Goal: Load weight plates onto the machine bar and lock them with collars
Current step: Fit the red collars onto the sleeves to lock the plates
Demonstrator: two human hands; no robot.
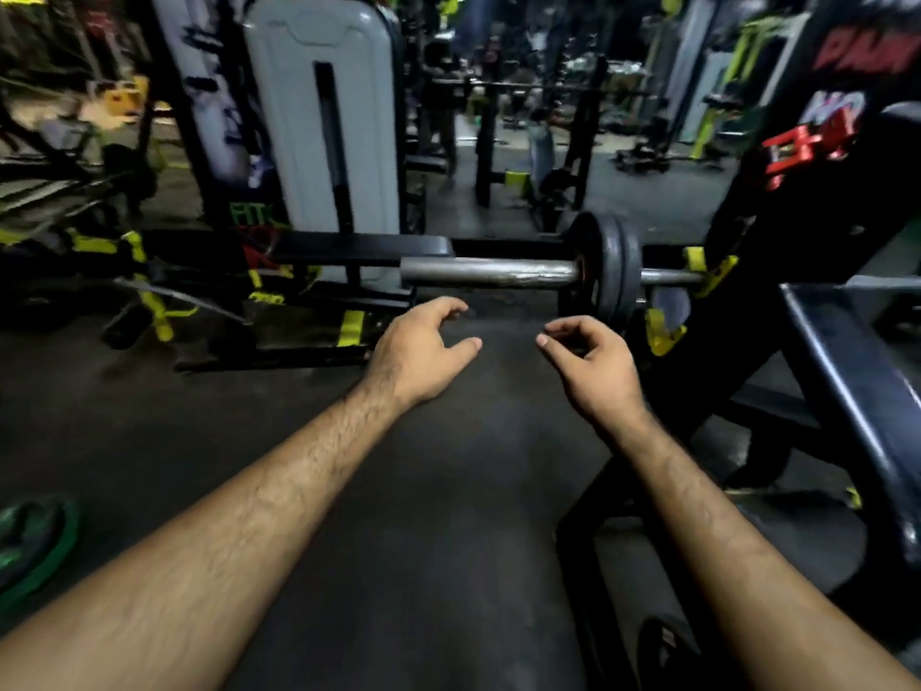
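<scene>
Both hands are empty right now. My left hand (421, 349) hangs in front of me with the fingers loosely curled and the thumb sticking out, gripping nothing. My right hand (595, 364) is about the same, fingers softly bent, thumb and forefinger near each other but nothing between them. So no grip on anything yet, both just floating over the dark floor (448, 491).

The bar (491, 272) sits just beyond and above my fingertips, lying crosswise to me, long axis running left to right. Its free end points to my left, and that open sleeve is bare metal. Further right on it are two black plates (605, 271) pushed up snug together, close to the black machine frame (797, 231) with the yellow tabs. I can't see any collar on the bar, though it's blurry enough that I wouldn't swear to it.

My right hand is nearer the plates, my left hand is nearer the open end. I'd say the next plate or a collar has to slide on from the left, moving right along the bar until it meets the stack.

There's a green-rimmed plate (35, 541) lying flat on the floor way off to my lower left, well apart from both hands. That's probably the next one to grab, and my left is the closer hand for it.
</scene>
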